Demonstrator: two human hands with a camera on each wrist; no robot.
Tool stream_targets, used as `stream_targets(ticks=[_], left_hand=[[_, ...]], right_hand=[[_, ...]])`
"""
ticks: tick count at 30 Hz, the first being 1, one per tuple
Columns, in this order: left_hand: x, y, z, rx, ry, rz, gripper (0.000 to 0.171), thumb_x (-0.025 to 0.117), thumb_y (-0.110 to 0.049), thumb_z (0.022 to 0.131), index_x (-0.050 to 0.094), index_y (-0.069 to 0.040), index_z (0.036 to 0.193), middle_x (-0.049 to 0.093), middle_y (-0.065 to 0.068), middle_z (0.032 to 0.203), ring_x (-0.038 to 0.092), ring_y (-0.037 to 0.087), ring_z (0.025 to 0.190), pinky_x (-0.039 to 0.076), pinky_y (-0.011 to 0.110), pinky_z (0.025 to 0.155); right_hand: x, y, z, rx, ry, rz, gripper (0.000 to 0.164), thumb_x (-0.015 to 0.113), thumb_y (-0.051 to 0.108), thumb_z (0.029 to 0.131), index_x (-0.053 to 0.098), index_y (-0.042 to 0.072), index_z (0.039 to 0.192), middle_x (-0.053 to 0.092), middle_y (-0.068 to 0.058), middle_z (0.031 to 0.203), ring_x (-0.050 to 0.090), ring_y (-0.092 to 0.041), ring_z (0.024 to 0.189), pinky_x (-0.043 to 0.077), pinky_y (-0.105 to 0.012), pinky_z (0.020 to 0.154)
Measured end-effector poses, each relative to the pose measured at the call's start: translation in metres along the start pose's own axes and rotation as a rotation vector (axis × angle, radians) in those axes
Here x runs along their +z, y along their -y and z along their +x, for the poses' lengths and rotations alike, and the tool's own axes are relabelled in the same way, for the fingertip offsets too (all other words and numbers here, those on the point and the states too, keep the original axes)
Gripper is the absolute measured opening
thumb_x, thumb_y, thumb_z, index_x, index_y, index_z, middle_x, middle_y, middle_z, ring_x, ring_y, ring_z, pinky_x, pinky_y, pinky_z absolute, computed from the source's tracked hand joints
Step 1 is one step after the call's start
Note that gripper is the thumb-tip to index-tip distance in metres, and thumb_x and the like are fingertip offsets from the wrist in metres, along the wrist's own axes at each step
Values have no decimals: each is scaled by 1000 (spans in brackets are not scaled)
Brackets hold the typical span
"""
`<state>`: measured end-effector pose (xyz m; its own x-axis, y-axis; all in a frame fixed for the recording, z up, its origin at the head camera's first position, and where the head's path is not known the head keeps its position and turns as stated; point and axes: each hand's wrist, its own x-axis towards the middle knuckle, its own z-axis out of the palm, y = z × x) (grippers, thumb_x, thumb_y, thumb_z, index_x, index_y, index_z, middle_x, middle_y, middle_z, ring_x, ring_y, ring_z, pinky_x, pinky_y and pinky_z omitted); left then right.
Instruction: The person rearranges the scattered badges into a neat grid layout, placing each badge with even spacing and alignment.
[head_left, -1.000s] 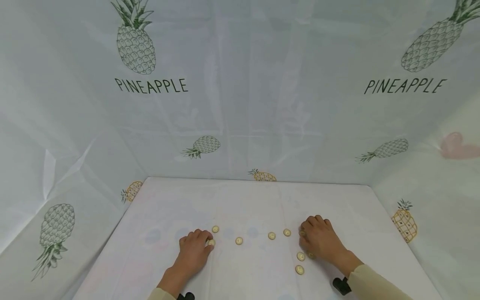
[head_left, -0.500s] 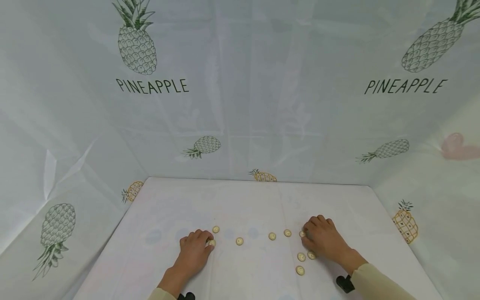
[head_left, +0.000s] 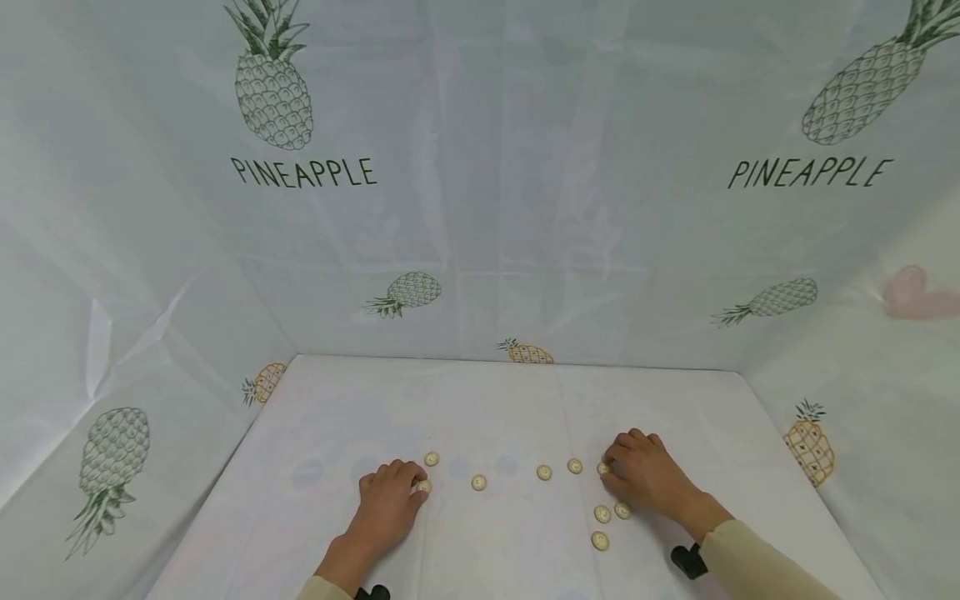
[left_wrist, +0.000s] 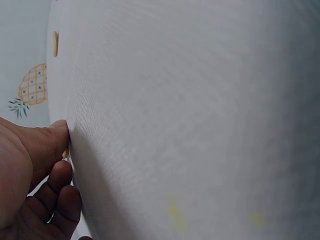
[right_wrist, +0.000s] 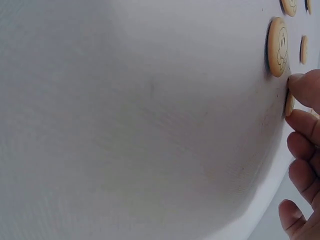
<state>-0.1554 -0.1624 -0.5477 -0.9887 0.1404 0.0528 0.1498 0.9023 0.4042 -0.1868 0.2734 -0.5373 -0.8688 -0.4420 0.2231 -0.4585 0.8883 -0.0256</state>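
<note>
My left hand (head_left: 390,504) rests on the white table, thumb and index finger pinching a small round tan biscuit (head_left: 423,486). In the left wrist view only a sliver of that biscuit (left_wrist: 65,154) shows between the fingertips. Over on the right, my right hand (head_left: 651,479) pinches another biscuit (head_left: 603,469) by its edges; the right wrist view shows this biscuit (right_wrist: 289,103) lying flat, between thumb and index finger. Close to the right thumb is a biscuit (right_wrist: 278,47) with a dark line drawing on top. It lies below the right hand in the head view.
One biscuit (head_left: 431,458) lies just beyond the left hand, another (head_left: 478,482) to its right. Two more, a biscuit (head_left: 543,472) and a biscuit (head_left: 574,466), lie left of the right hand. Nearer me is a biscuit (head_left: 600,541). A pineapple-print sheet (head_left: 525,233) surrounds the table (head_left: 510,408).
My right hand has shifted slightly, and its fingers have moved off the tops of the pinched biscuit and the one below, so both show more. The left hand stays where it was.
</note>
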Motion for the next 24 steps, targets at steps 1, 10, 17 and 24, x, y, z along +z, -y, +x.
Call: stream_targets(ticks=[1,10,17,24], left_hand=[[0,0,0,-3,2,-1,18,80,-20,94,67,-18,106,64,-4,102,58,20,98,41,60,96],[0,1,-1,46,22,46,19,79,-23,95,68,-17,108,65,-1,106,59,22,99,42,60,94],[-1,0,-5,115,-4,144,20,80,-24,95,67,-16,108,59,-1,104,56,20,96,44,56,91],[-2,3,-4,121,11,114,22,79,-24,95,67,-17,111,60,-1,108,57,20,99,44,56,93]], right_hand=[[0,0,1,-1,1,2,14,84,30,89,76,20,94,68,6,99,57,-16,94,46,-44,84],[3,0,5,-49,-34,-55,19,81,31,83,66,20,87,62,6,91,52,-15,88,45,-42,82],[3,-2,14,-105,-139,-129,21,80,30,84,64,16,86,61,2,87,51,-18,84,45,-42,80],[3,-3,22,-104,-149,-135,22,81,30,84,63,17,84,64,2,88,53,-19,85,46,-42,80]])
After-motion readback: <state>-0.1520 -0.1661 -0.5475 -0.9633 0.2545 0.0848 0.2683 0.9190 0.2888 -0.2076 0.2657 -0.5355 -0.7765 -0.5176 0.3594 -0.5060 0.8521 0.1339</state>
